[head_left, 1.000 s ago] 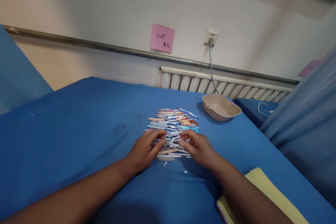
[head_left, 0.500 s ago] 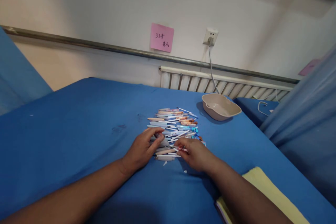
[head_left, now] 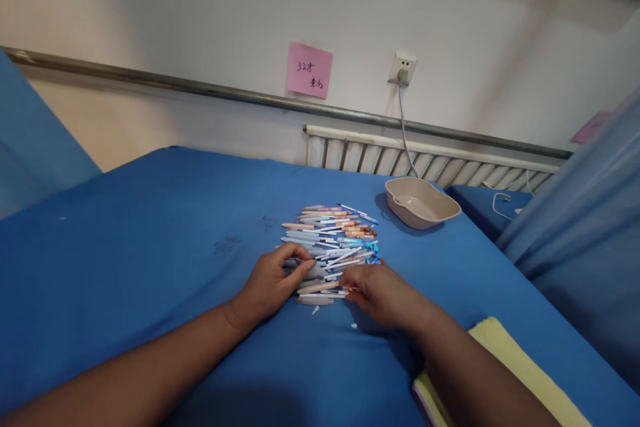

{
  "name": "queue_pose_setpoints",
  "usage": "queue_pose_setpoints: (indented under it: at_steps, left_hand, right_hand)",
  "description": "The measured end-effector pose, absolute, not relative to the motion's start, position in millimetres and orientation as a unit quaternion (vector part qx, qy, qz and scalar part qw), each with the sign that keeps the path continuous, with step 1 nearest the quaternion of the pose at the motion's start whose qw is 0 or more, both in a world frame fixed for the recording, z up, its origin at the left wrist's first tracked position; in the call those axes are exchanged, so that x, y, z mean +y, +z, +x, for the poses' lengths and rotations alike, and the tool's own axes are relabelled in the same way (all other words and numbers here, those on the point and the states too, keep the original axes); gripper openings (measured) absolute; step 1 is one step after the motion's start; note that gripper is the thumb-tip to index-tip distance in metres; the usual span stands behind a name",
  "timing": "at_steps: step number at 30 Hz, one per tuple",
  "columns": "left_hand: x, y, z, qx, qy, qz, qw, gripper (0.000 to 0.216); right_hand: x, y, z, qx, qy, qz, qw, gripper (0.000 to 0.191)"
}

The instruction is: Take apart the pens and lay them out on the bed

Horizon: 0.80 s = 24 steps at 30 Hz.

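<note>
A heap of several pens and pen parts (head_left: 334, 240), in white, blue and orange, lies on the blue cloth-covered table (head_left: 150, 240). My left hand (head_left: 273, 283) rests at the heap's near left edge, fingers curled round a pen (head_left: 306, 269). My right hand (head_left: 383, 293) sits at the near right edge, fingertips pinched on a thin pen part (head_left: 345, 289). A couple of small white bits (head_left: 315, 310) lie loose on the cloth just in front of the heap.
A beige shallow bowl (head_left: 421, 202) stands behind and right of the heap. A yellow pad (head_left: 520, 373) lies under my right forearm at the table's near right. Behind are a radiator (head_left: 425, 160), a wall socket with cable (head_left: 403, 70), a pink note (head_left: 309, 70) and blue cloth at right.
My right hand has drawn back toward me from the middle of the heap to its near right edge, pinching a thin piece. My left hand has barely shifted.
</note>
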State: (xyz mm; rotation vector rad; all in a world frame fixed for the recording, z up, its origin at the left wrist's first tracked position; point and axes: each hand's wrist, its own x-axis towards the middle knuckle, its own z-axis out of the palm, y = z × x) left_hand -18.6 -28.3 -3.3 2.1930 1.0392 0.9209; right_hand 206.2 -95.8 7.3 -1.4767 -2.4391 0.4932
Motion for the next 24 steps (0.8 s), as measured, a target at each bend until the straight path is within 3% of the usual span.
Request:
queue_pose_setpoints:
  at_steps: [10, 24]
  left_hand:
    - [-33, -5, -16, 0.343, 0.263, 0.854, 0.290, 0.013]
    - [-39, 4, -17, 0.200, 0.210, 0.929, 0.232, 0.015]
  right_hand:
    - [-99, 10, 200, -0.848, 0.146, -0.499, 0.102, 0.020]
    - [-98, 13, 205, -0.847, 0.114, -0.512, 0.089, 0.016]
